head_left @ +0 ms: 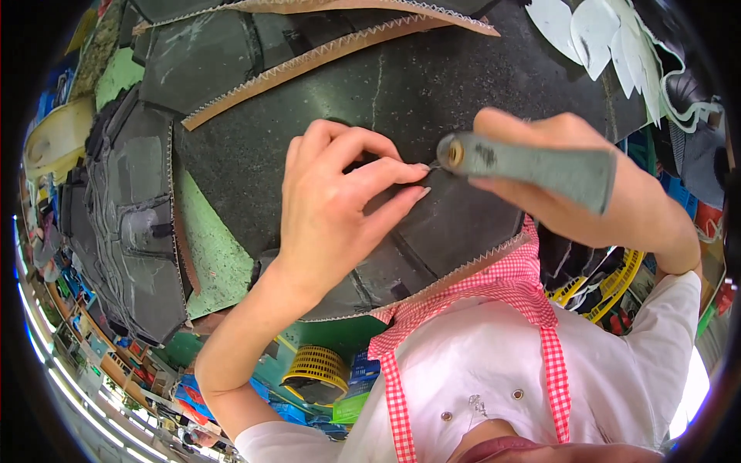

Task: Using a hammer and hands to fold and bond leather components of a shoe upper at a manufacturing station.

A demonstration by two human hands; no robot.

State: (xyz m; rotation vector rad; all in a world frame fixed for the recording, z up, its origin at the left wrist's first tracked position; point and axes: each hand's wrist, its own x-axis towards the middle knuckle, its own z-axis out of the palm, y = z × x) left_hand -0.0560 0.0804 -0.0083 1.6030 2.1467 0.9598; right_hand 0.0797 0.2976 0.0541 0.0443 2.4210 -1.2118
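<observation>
My right hand [571,189] is closed around a grey flat-sided tool [540,166]; its kind is unclear. It flares at the right end and has a brass-coloured round fitting at the rounded left end. A thin bit shows between that end and my left fingertips. My left hand [336,185] has thumb and forefinger drawn together there; what they pinch is too small to make out. Below both hands lies a dark grey panel [390,266] with a zigzag-stitched tan edge, reaching over the near side of the dark speckled work surface [309,100].
More dark panels [204,58] with stitched tan strips lie at the far left. A pile of dark pieces [143,224] stands left, on a pale green surface [208,251]. White leaf-shaped pieces [590,35] are at far right. Yellow baskets [316,366] sit below the table.
</observation>
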